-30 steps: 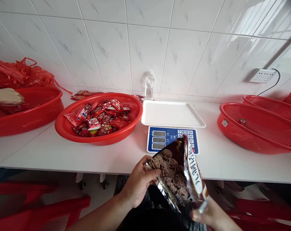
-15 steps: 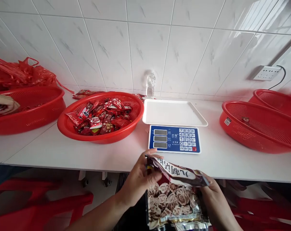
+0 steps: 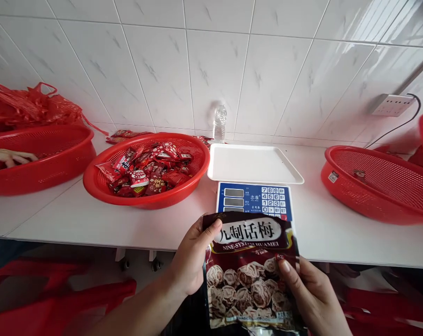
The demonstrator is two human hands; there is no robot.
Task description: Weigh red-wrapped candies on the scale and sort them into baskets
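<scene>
I hold a dark red snack bag [image 3: 250, 270] printed with dried plums upright in front of me, below the table edge. My left hand [image 3: 192, 256] grips its upper left corner, thumb on the front. My right hand [image 3: 311, 291] holds the bag's right side lower down, thumb pressed on the print. Just beyond the bag stands a blue electronic scale [image 3: 253, 198] with a white weighing tray [image 3: 253, 164].
A red basket [image 3: 146, 168] of small red candy packets sits left of the scale. Another red basket [image 3: 39, 158] at far left has another person's hand [image 3: 8, 157] in it. A nearly empty red basket [image 3: 379, 186] stands at right. A water bottle [image 3: 219, 123] stands against the wall.
The bag has turned from edge-on and tilted to upright with its front facing me. The other person's hand has shifted inside the far-left basket.
</scene>
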